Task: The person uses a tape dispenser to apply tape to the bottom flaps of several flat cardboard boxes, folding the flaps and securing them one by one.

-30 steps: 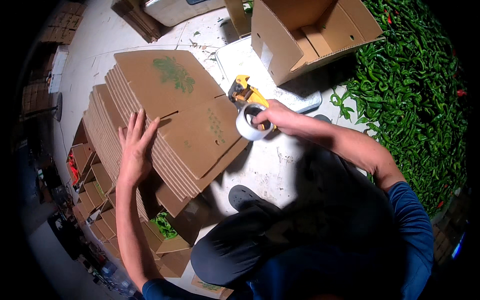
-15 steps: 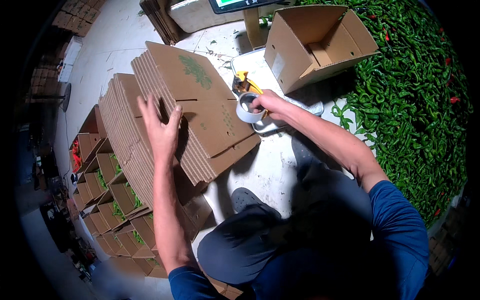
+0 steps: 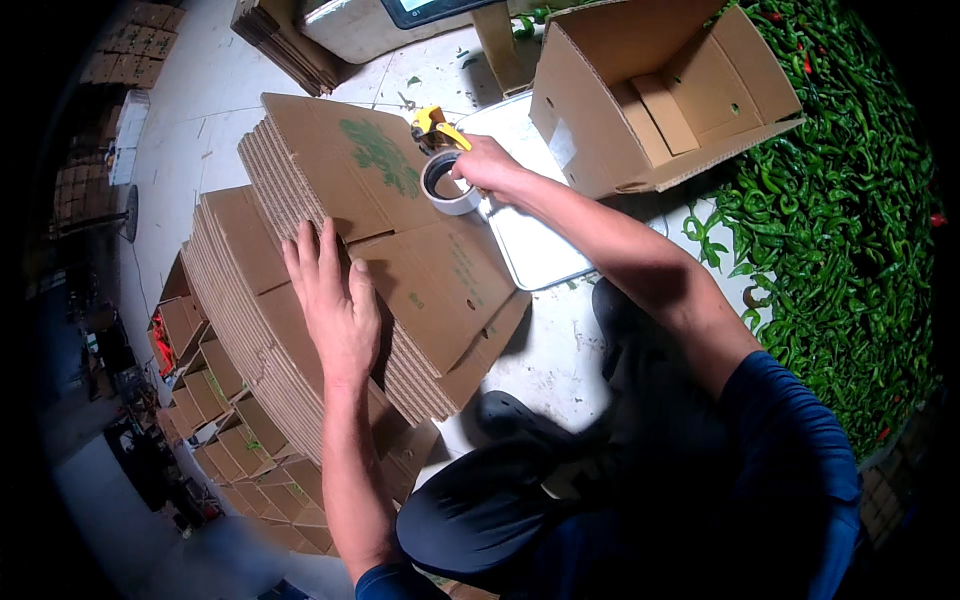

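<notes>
A yellow tape dispenser [image 3: 436,124] with a roll of tape [image 3: 462,203] on it is gripped in my right hand [image 3: 487,165], beside the upper edge of the flattened cardboard boxes [image 3: 400,245]. Green print marks the top sheet of that stack. My left hand [image 3: 336,305] lies with fingers stretched out on the stack's left edge, where the corrugated layers show. A second pile of flattened boxes [image 3: 235,270] leans just left of it. To the right, an open cardboard box [image 3: 690,90] rests on a white-topped scale [image 3: 540,245].
A large heap of green chili peppers [image 3: 840,230] with a few red ones spreads along the right. Several open boxes [image 3: 245,440] stand at lower left. The scale's display [image 3: 430,8] and post [image 3: 502,50] rise at the top. More flattened boxes [image 3: 285,45] lean at upper left.
My right hand has moved up and left with the tape dispenser, over the stack's edge. My left hand has come down and settled on the cardboard. The view has shifted slightly.
</notes>
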Demonstrator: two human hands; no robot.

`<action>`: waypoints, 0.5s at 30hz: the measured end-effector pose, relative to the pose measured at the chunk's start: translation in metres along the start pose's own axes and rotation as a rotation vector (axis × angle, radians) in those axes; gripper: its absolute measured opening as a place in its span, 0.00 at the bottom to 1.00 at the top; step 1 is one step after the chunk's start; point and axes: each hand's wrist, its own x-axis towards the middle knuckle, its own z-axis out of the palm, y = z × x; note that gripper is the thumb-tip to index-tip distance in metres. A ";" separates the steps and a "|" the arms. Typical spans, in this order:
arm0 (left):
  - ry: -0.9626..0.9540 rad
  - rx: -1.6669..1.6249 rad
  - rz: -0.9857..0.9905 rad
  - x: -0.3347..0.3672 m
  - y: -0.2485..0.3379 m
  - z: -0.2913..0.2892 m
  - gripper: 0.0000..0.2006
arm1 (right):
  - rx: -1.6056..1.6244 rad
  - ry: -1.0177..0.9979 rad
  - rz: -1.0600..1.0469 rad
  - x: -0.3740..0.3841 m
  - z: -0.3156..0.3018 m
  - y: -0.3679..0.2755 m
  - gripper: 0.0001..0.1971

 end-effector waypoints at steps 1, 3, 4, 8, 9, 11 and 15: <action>0.013 -0.026 -0.007 0.002 0.001 0.001 0.27 | -0.009 -0.001 -0.001 0.005 -0.001 -0.006 0.22; -0.002 -0.005 -0.012 0.003 0.005 0.000 0.27 | -0.026 -0.009 -0.004 0.015 0.000 -0.017 0.23; -0.010 0.007 -0.016 0.003 0.007 -0.001 0.28 | -0.036 -0.003 -0.032 0.017 0.001 -0.022 0.24; -0.015 0.029 -0.002 0.006 0.008 0.000 0.28 | -0.124 -0.021 -0.092 0.031 0.004 -0.027 0.26; -0.016 0.038 -0.007 0.005 0.009 0.000 0.28 | -0.156 -0.040 -0.092 0.033 0.006 -0.028 0.26; -0.016 0.038 0.000 0.007 0.009 0.000 0.28 | -0.282 -0.061 -0.125 0.035 0.006 -0.030 0.30; -0.029 0.036 -0.019 0.006 0.011 -0.001 0.28 | -0.417 -0.123 -0.189 0.038 0.010 -0.027 0.31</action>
